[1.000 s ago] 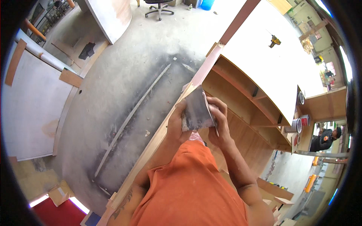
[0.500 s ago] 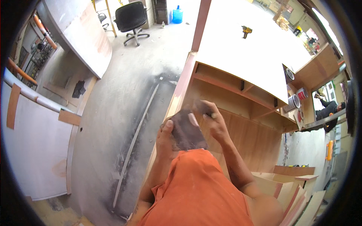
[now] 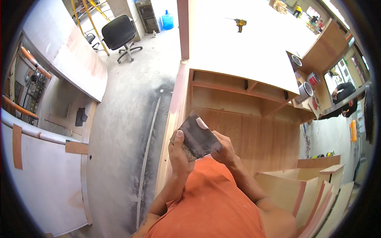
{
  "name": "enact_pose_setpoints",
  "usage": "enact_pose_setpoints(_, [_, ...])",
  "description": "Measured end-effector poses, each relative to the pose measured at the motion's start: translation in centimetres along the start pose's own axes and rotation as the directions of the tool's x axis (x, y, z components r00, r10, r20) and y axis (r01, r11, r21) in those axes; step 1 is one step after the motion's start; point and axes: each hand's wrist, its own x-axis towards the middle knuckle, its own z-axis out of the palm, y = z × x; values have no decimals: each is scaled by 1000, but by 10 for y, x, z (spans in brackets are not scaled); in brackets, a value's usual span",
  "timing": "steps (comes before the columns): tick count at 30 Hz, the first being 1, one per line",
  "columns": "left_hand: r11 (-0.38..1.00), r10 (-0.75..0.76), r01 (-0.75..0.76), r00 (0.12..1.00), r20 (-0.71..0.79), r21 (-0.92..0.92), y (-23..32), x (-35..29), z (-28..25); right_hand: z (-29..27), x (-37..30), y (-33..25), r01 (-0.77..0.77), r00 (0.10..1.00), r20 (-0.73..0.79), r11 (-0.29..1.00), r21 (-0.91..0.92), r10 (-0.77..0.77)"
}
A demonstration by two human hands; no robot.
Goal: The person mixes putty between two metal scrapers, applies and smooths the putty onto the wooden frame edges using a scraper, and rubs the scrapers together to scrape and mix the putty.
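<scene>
A dark, flat rectangular plate (image 3: 197, 139) is held tilted in front of my orange shirt. One pale pinkish patch (image 3: 202, 123) sits near its upper edge; whether this is paste or a label I cannot tell. My left hand (image 3: 179, 152) grips the plate's left side, thumb on top. Against its lower right edge, my right hand (image 3: 225, 147) is closed, its fingers partly hidden by the plate. What lies in that hand does not show.
Ahead stands a wooden cabinet (image 3: 238, 131) with a white top bearing a yellow-black cordless drill (image 3: 240, 24). Paint cans (image 3: 304, 90) stand at its right end. Wooden panels (image 3: 317, 194) are at lower right. Left are a curved white panel (image 3: 43, 174) and an office chair (image 3: 120, 33).
My right hand, earlier raised past the plate's upper right with a small dark piece in it, has come down to the plate's right edge. The whole view has shifted.
</scene>
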Motion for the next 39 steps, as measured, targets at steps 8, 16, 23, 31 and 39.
enact_pose_setpoints(8, [799, 275, -291, 955, 110, 526, -8, 31, -14, -46, -1, 18, -179, 668, -180, 390, 903, 722])
enact_pose_setpoints(16, [806, 205, -418, 861, 466, 418, -48, 73, -23, -60, 0, 17, -243, 663, 207, -55, 968, 719])
enact_pose_setpoints(23, [711, 79, -494, 763, 641, 501, -66, 77, -27, -68, -13, 28, -147, 694, 167, -89, 985, 700])
enact_pose_setpoints(31, [640, 69, -568, 714, 697, 518, -83, 68, -8, -85, -32, 37, -152, 767, 166, -76, 986, 620])
enact_pose_setpoints(39, [669, 103, -570, 706, 701, 476, -126, 27, -14, -108, -87, 33, -174, 690, 223, -142, 975, 689])
